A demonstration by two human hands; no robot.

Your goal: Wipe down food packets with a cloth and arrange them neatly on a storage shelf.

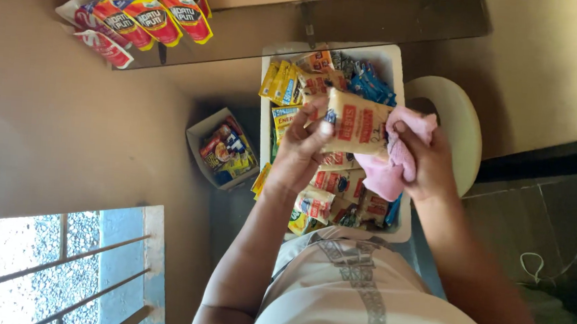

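Head view: the left hand [300, 153] grasps a beige snack packet [357, 125] above a white crate [390, 57] of packets, while the right hand [430, 166] clenches a pink cloth [397, 156] against it. A small box [224, 149] sits left, red pouches [143, 13] on a shelf [380, 19].

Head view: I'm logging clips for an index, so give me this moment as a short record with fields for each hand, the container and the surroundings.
left hand: holds a beige snack packet with red print, thumb on its front
right hand: presses a pink cloth against the packet's edge
container: white crate full of assorted snack packets, below both hands
beside crate: small box of sachets, apart from the crate
shelf: red and yellow pouches lying at its end
behind crate: round cream stool
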